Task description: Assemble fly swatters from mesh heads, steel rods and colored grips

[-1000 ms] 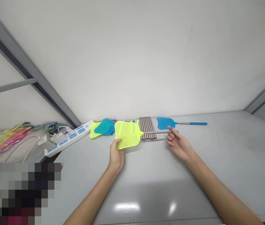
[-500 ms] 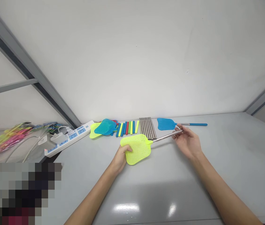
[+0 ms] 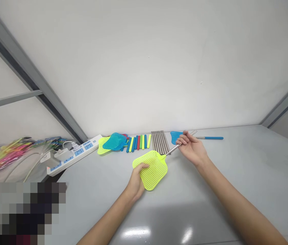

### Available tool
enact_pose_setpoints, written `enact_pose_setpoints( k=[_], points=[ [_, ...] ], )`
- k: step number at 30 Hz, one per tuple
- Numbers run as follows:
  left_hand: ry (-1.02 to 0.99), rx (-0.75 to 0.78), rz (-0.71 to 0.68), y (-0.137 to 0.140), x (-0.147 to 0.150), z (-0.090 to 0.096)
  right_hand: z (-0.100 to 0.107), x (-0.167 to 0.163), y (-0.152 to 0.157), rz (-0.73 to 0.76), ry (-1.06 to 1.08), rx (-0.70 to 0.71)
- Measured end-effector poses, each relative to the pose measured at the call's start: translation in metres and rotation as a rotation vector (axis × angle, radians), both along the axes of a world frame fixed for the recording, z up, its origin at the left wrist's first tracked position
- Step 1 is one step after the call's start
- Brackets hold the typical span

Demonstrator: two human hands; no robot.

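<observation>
My left hand (image 3: 136, 182) grips the mesh head of a yellow-green fly swatter (image 3: 156, 173), thumb on top and fingers beneath. A metal rod (image 3: 171, 150) runs from the head's neck up to the right. Curled around the middle of that rod are the fingers of my right hand (image 3: 192, 148); its far end sticks out beyond them. Behind the right hand lies a blue fly swatter (image 3: 175, 137) with a metal shaft and a blue grip, partly covered by the hand.
Several metal rods (image 3: 160, 143) lie side by side near the wall. Left of them are several coloured grips (image 3: 138, 143) and stacked swatter heads (image 3: 115, 142). A white power strip (image 3: 76, 154) with plugs and bagged colourful items (image 3: 8, 153) are at far left.
My right hand has slid left along the rod, closer to the yellow head, leaving the rod's far end exposed. The swatter is tilted more steeply, its head slightly lower and further right.
</observation>
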State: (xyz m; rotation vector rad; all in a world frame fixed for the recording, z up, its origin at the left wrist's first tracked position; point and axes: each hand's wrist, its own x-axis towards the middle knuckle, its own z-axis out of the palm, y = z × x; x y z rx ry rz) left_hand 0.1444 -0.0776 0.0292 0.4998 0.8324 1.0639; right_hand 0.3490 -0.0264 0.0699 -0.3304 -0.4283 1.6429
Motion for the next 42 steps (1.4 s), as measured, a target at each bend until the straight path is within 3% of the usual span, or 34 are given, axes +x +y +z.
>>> enact_pose_setpoints(
  k=[7,11,15,21,42],
  points=[
    [-0.196,-0.04,0.066,-0.008,0.01,-0.009,0.034,-0.029,0.02,0.059,-0.2,-0.007],
    [-0.265,-0.107,0.076,-0.007,0.012,-0.013,0.041,-0.047,0.026,-0.013,-0.256,-0.055],
    [-0.274,-0.16,0.069,-0.005,0.011,-0.015,0.035,-0.053,0.028,-0.15,-0.235,-0.158],
    [-0.214,-0.175,0.089,-0.006,0.013,-0.015,0.023,-0.05,0.034,-0.17,-0.175,-0.252],
    [-0.015,-0.167,0.225,-0.01,0.022,-0.011,-0.001,-0.047,0.039,-0.149,-0.095,-0.276]
  ],
)
